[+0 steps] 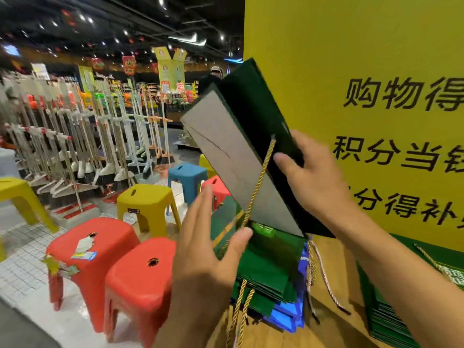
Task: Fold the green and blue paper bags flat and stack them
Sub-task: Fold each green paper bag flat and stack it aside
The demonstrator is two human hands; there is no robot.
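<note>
A dark green paper bag (256,106) is held up tilted in front of me, its grey cardboard base (226,151) facing me and a gold rope handle (259,182) dangling across it. My right hand (313,177) grips the bag's right side, fingers curled over its edge. My left hand (208,242) is flat with straight fingers, its thumb touching the bag's lower end. Below lies a stack of flat green bags (266,275) on blue bags (288,317) on a wooden table (334,292).
A second pile of flat green bags (386,317) lies at the table's right. A yellow sign with black characters (376,71) stands behind. Red (100,249), yellow (148,199) and blue (188,174) plastic stools stand left; brooms (75,136) line the aisle.
</note>
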